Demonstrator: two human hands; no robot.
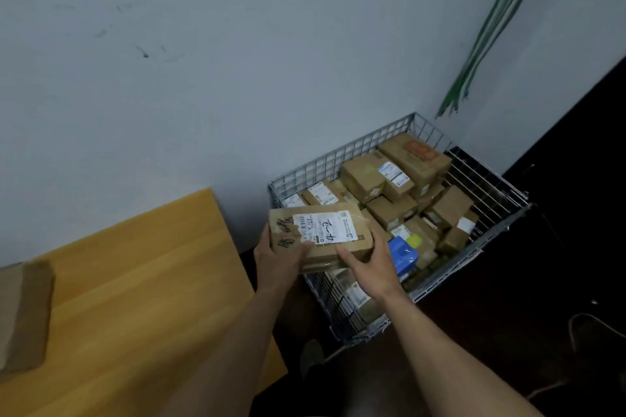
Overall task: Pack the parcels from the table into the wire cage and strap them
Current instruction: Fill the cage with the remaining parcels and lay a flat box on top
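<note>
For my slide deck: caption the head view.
Left hand and right hand hold a labelled cardboard parcel over the wire cage beside the wooden table.

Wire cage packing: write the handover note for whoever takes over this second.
Left hand: grips the left end of the labelled parcel.
Right hand: holds its right end.
The parcel is held above the near-left corner of the wire cage, not yet set down.
Done: many packed parcels lie in the cage.
Left: place this one, fetch the cardboard box from the wooden table, then strap the load; no strap shows on it.
</note>
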